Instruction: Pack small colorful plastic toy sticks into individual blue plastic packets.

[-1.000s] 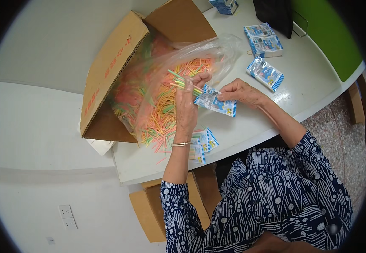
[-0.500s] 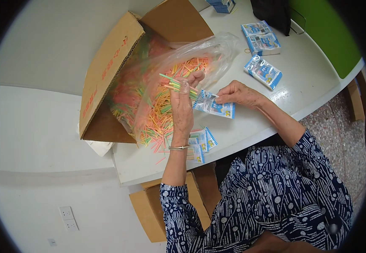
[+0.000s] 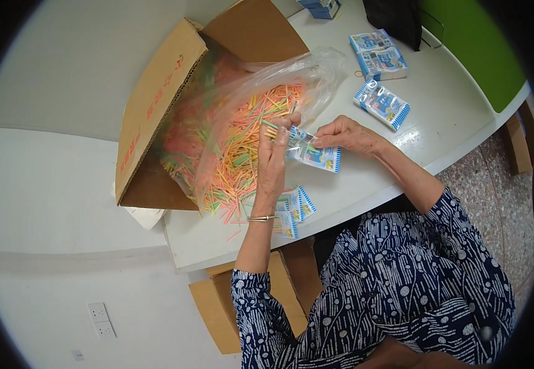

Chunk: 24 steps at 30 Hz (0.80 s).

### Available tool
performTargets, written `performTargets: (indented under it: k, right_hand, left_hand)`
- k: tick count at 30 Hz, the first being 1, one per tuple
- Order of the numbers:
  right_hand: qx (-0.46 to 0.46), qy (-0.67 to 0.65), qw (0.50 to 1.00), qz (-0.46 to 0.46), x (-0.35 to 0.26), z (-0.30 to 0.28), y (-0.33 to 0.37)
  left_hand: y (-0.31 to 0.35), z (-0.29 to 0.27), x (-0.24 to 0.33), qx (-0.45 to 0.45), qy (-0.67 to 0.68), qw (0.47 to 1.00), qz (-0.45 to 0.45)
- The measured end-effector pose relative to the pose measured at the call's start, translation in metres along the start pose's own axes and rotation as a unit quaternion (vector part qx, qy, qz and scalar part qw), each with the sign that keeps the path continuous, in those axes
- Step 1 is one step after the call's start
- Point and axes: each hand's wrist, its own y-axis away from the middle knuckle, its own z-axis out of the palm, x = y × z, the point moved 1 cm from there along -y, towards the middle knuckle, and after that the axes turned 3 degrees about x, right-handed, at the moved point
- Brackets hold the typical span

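Closed around a small bundle of thin pastel sticks (image 3: 270, 130), my left hand (image 3: 272, 157) is up against the mouth of a blue-and-white clear packet (image 3: 319, 157). The sticks' near ends are partly inside the packet, and some green shows through its film. My right hand (image 3: 350, 136) pinches the packet's upper edge between thumb and fingers. Behind my left hand, a heap of loose pink, yellow, orange and green sticks (image 3: 233, 166) spills from a clear plastic bag (image 3: 325, 71). Several packets with sticks in them (image 3: 294, 206) lie beside my left wrist.
A cardboard box (image 3: 156, 117) lies on its side around the bag at the left. Stacked packets (image 3: 380, 55) and a loose packet (image 3: 382, 104) are on the white table (image 3: 445, 123) at the right. A black bag (image 3: 396, 21) is at the far edge, near a green panel (image 3: 476, 49).
My left hand has moved right toward the packet, and the sticks have slid into its mouth. My right hand stays nearly in place, still pinching the packet.
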Motion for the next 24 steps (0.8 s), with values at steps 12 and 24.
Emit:
performTargets:
  k: [12, 24]
  right_hand:
    - [0.019, 0.005, 1.000, -0.008, -0.003, 0.003, 0.001]
    - [0.053, 0.048, 0.997, -0.010, -0.004, -0.001, 0.000]
  left_hand:
    - [-0.005, -0.012, 0.006, -0.084, -0.401, 0.912, -0.032]
    - [-0.004, -0.040, 0.002, -0.030, -0.091, 0.993, -0.071]
